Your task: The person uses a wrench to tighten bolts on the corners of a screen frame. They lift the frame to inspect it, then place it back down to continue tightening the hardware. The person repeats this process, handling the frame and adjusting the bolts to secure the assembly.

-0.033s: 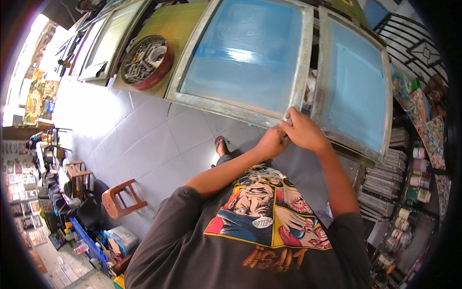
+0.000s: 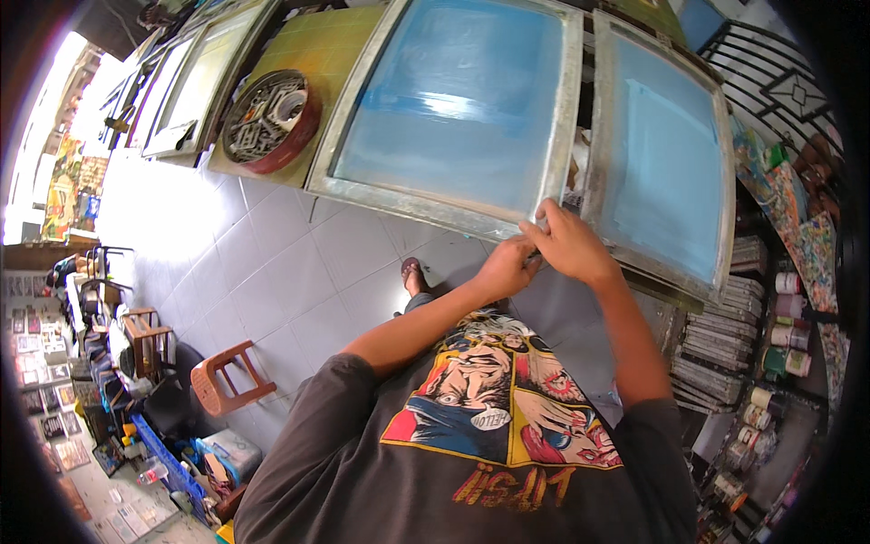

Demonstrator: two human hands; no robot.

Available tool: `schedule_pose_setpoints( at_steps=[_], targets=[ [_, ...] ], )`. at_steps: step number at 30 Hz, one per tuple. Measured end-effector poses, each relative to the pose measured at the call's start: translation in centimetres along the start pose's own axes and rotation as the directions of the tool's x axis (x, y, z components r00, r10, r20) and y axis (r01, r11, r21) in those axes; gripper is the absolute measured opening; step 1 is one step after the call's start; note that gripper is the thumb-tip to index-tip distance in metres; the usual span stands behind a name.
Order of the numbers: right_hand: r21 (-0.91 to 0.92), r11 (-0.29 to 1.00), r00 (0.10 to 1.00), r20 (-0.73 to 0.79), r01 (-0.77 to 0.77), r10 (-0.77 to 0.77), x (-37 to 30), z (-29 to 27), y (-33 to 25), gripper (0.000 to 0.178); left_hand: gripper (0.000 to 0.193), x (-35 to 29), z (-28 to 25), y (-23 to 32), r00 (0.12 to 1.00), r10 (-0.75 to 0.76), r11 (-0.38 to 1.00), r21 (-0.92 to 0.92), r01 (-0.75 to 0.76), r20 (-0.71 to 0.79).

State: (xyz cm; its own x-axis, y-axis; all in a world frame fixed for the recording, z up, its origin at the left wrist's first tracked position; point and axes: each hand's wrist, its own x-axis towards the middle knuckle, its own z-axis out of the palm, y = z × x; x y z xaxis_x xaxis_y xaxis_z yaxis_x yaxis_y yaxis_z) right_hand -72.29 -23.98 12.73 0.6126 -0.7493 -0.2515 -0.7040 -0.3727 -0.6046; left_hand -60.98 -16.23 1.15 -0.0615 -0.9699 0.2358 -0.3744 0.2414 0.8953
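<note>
Rect. grey-framed blue panel (image 2: 453,127), corner at our R hand (image 2: 573,243); L hand (image 2: 507,269) adj.; both curled, grips unclear; handling apparently unfinished.

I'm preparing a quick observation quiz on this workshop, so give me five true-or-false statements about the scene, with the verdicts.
1. The left hand and right hand are together at the near right corner of the large frame. True.
2. The round red tray is to the right of the large frame. False: it is to the left of it.
3. A brown stool is on the tiled floor, on the person's left. True.
4. The left hand lies flat with its fingers spread. False: its fingers are curled.
5. The smaller frame, on the right, has a bright red panel. False: the panel is blue.
</note>
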Motion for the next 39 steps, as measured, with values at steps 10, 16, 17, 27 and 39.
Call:
schedule_pose_setpoints(
  at_steps=[10, 16, 17, 27, 39],
  targets=[
    [0.134, 0.981, 0.711, -0.676, -0.139, 0.193, 9.6, 5.9, 6.6, 0.065, 0.019, 1.5, -1.8, 3.2, 0.982, -0.127, 0.991, -0.019, 0.131, 0.142],
    [0.097, 0.955, 0.768, -0.574, -0.279, 0.283, 10.4, 5.7, 6.0, 0.068, 0.021, 1.8, -1.5, 3.7, 0.951, -0.261, 0.934, -0.206, 0.292, 0.167],
    [0.093, 0.952, 0.77, -0.568, -0.293, 0.292, 10.5, 5.6, 5.9, 0.068, 0.022, 1.9, -1.4, 3.5, 0.952, -0.252, 0.931, -0.224, 0.288, 0.177],
    [0.061, 0.936, 0.766, -0.557, -0.347, 0.32, 10.2, 5.4, 5.0, 0.062, 0.027, 1.9, 0.6, 2.5, 0.948, -0.301, 0.92, -0.231, 0.317, 0.103],
    [0.022, 0.956, 0.773, -0.584, -0.293, 0.25, 10.3, 5.7, 5.3, 0.062, 0.034, 1.2, 2.6, 1.5, 0.952, -0.304, 0.879, -0.391, 0.273, -0.02]
  ],
)
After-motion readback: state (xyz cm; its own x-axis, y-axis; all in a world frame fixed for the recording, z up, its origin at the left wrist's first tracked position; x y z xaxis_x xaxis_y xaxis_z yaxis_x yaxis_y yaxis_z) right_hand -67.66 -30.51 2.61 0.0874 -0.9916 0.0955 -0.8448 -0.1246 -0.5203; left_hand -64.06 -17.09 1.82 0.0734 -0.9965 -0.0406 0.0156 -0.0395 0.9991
